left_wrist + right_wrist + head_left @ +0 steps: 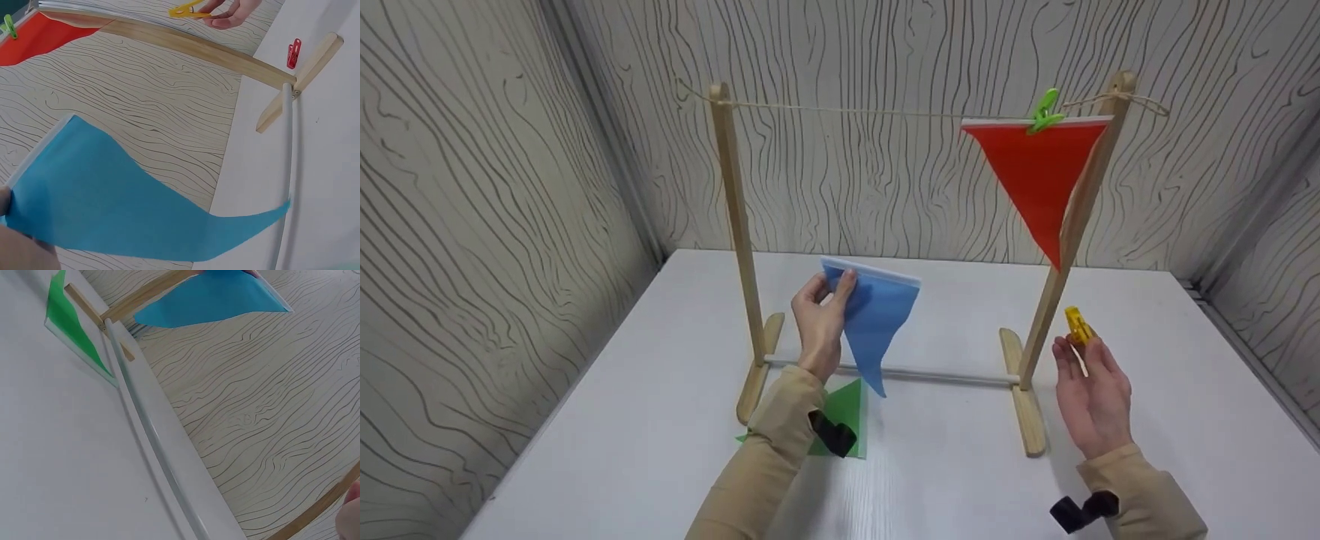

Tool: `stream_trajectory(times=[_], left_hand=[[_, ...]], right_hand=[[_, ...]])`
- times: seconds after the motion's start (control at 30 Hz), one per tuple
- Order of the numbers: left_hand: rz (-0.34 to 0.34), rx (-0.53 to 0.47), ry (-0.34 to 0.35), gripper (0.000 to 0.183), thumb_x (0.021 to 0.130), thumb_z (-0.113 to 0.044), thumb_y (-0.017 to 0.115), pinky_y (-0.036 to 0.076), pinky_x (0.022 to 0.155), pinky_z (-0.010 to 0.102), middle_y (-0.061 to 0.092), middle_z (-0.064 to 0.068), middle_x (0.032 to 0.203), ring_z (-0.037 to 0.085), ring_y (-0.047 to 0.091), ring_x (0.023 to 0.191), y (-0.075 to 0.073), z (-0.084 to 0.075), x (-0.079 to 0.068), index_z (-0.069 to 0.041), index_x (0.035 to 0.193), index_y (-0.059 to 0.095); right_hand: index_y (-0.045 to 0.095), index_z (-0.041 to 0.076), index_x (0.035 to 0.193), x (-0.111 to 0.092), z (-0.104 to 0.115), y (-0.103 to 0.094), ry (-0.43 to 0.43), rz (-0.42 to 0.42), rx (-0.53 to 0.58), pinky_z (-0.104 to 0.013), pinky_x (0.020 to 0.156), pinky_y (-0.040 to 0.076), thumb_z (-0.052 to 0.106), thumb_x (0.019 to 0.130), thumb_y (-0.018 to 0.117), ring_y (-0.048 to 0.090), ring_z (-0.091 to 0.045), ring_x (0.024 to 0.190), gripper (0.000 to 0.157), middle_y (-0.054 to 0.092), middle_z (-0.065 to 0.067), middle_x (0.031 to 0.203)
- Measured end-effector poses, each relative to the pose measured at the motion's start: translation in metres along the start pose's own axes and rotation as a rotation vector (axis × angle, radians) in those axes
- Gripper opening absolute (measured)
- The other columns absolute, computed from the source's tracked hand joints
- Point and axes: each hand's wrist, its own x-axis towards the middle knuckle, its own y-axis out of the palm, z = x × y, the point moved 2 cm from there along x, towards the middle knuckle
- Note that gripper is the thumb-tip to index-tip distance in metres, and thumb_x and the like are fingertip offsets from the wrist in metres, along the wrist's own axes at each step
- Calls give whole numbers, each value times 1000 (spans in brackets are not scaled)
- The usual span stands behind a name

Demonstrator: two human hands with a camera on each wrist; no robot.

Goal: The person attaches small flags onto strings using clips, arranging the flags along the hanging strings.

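Observation:
My left hand (821, 319) pinches a blue triangular pennant (877, 307) near its white top edge, the tip hanging down in front of the frame's low rod. In my right hand (1095, 394), to the right of the right post, a yellow clothespin (1078, 325) is pinched between thumb and fingers. A red pennant (1039, 176) hangs from the string (847, 111) by the right post, with a green clothespin (1044, 112) clipped on its top edge. The right wrist view shows the blue pennant (208, 298) from the other side.
The wooden frame has a left post (739, 225), a right post (1080, 232) and a white rod (937, 375) low between them. A green pennant (847, 420) lies on the white table (945, 480), partly under my left forearm. A red clothespin (293, 53) lies near the right foot.

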Motion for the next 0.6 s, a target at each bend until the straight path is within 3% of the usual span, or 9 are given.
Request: stream_trajectory(times=[0.13,0.4,0.6], left_hand=[[20,6,18,31,91,-27,70,51,100,42,69,12,113,25,65,111,1,-8,2,-5,113,68],[56,-44,15,32,91,-24,69,53,97,44,71,15,113,26,68,107,3,-19,4,-3,116,66],[96,-136,3,34,91,-20,69,54,96,43,71,18,113,27,69,107,2,-27,5,0,118,65]], right_hand=[[54,2,127,5,2,7,-12,13,53,-20,113,36,11,102,44,53,-20,116,28,50,-7,128],[57,2,123,14,8,24,-41,49,12,-19,110,39,11,103,44,52,-17,117,26,52,-6,126],[59,-1,121,18,10,38,-30,93,126,-22,111,39,9,102,44,56,-20,118,26,56,-9,125]])
